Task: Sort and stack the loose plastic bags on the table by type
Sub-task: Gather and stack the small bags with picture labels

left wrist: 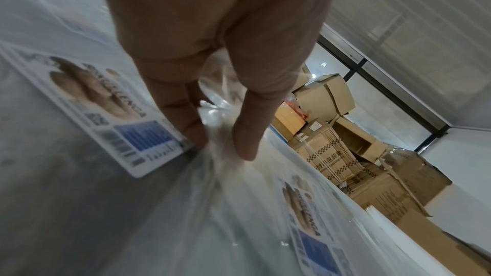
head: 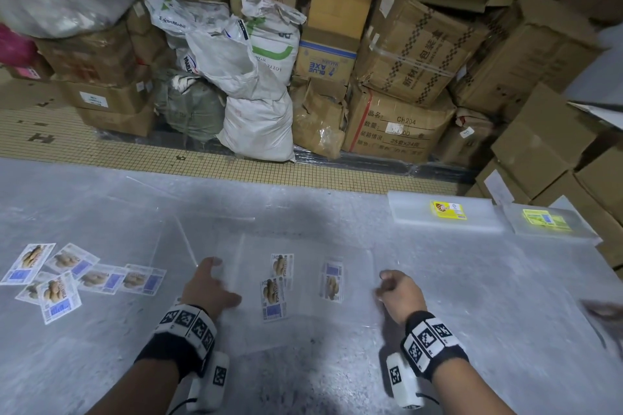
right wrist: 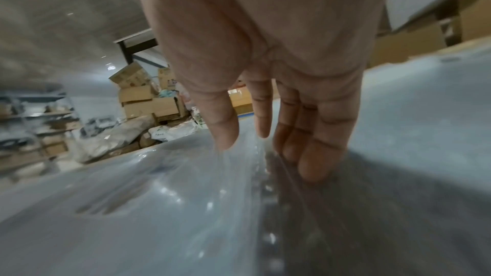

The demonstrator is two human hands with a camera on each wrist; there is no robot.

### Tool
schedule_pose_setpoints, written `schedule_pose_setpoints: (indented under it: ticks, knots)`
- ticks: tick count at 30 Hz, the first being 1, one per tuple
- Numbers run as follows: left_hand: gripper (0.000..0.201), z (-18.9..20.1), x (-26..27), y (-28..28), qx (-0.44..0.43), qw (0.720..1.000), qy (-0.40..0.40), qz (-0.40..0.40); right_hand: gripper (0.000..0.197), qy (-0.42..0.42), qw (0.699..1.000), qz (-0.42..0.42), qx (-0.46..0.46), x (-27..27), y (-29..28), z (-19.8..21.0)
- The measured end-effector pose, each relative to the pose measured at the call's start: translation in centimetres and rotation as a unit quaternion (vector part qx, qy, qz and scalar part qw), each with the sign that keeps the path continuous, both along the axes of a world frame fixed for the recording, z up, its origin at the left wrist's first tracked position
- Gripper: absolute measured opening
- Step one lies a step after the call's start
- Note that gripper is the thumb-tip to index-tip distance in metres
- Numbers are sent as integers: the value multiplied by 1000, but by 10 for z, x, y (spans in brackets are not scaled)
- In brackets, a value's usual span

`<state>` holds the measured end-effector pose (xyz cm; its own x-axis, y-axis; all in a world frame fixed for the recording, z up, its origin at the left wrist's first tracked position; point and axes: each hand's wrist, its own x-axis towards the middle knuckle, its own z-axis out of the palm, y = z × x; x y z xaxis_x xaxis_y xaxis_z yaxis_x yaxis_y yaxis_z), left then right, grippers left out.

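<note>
Several clear plastic bags with biscuit-picture labels [head: 278, 283] lie overlapped on the grey table [head: 472, 296] in front of me. My left hand [head: 224, 280] is at their left edge. In the left wrist view its thumb and fingers [left wrist: 186, 116] pinch bunched clear film [left wrist: 212, 167] beside a label [left wrist: 117, 112]. My right hand [head: 382, 285] is at the bags' right edge. In the right wrist view its fingers [right wrist: 313, 154] hang loosely and touch the table by the bag's edge [right wrist: 212, 186], thumb above the film, holding nothing.
A loose cluster of the same labelled bags [head: 67, 276] lies at the far left. Two flat stacks sit at the back right, one with a yellow label [head: 445, 212] and one with a green-yellow label [head: 546, 222]. Cardboard boxes and sacks [head: 256, 94] stand beyond the table.
</note>
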<state>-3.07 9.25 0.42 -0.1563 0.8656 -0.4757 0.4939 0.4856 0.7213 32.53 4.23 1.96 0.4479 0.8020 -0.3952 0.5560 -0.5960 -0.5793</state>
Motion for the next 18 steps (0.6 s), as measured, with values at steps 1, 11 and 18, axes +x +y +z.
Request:
schedule_pose_setpoints:
  ticks: [1,11,18]
  knots:
    - [71,2,-1,0,4,1000,-5,-4,34,-12,1000,15,-8,1,2,3]
    - [62,23,-9,32,39,993,-41,-107,54,-131,946,298,-15,-35,60,32]
    - [62,28,-1,69,-3,992,-2,-126,42,-136,933,327,-65,-61,90,26]
